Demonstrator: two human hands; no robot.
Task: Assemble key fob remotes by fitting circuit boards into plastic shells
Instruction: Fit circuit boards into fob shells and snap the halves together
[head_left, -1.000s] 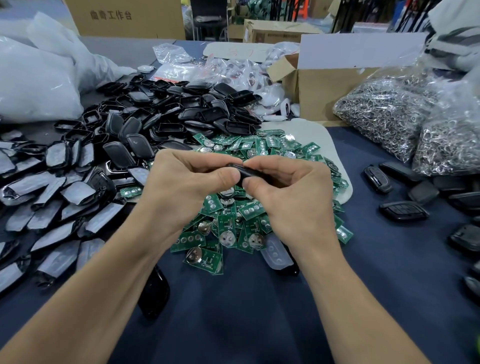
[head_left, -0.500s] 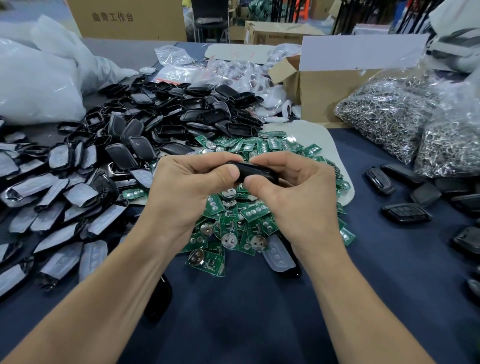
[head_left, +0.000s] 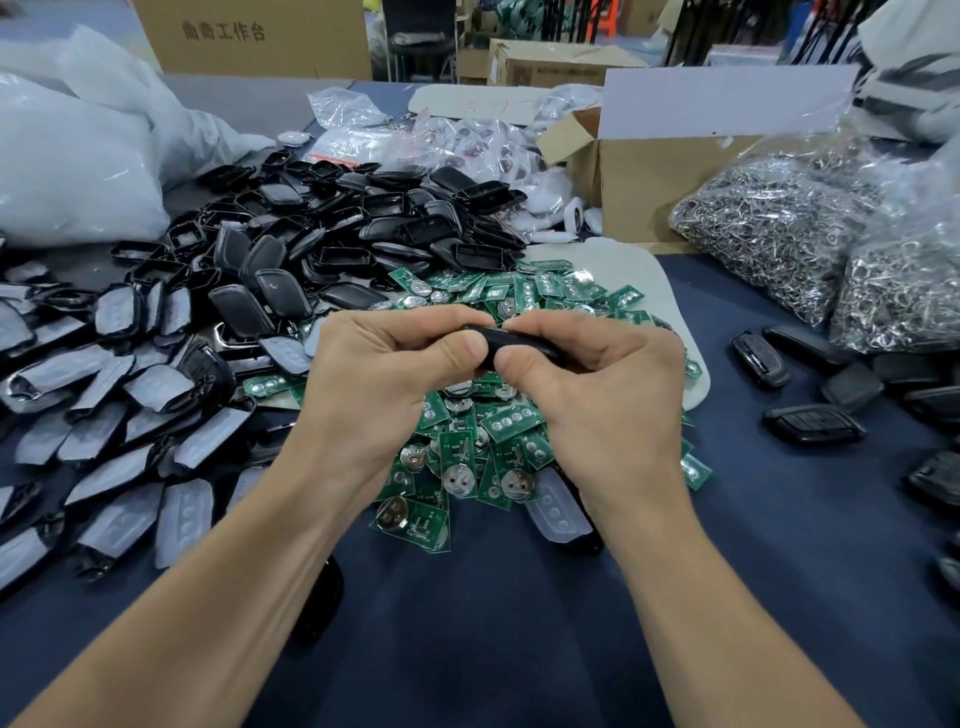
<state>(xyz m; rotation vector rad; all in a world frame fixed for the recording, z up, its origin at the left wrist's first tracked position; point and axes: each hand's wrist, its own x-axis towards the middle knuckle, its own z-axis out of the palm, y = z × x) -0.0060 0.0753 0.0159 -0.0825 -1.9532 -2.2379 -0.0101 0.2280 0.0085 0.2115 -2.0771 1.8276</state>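
Both hands meet over the table's middle and pinch one black key fob shell (head_left: 493, 340) edge-on between thumbs and fingers. My left hand (head_left: 384, 374) grips its left end, my right hand (head_left: 602, 384) its right end; most of the shell is hidden by the fingers. Under the hands lies a heap of green circuit boards (head_left: 483, 452) with round silver battery holders. A pile of empty black shells (head_left: 363, 228) spreads at the back left. Grey button pads in black frames (head_left: 119, 395) cover the left side.
Finished black fobs (head_left: 813, 423) lie at the right on the dark blue cloth. Bags of metal rings (head_left: 789, 228) sit behind them. An open cardboard box (head_left: 670, 176) stands at the back, white plastic bags (head_left: 78, 156) at the back left. One pad (head_left: 558, 506) lies below my right wrist.
The thumbs have shifted closer together along the shell, and it now shows more edge-on. Both hands stay in the same place above the boards.
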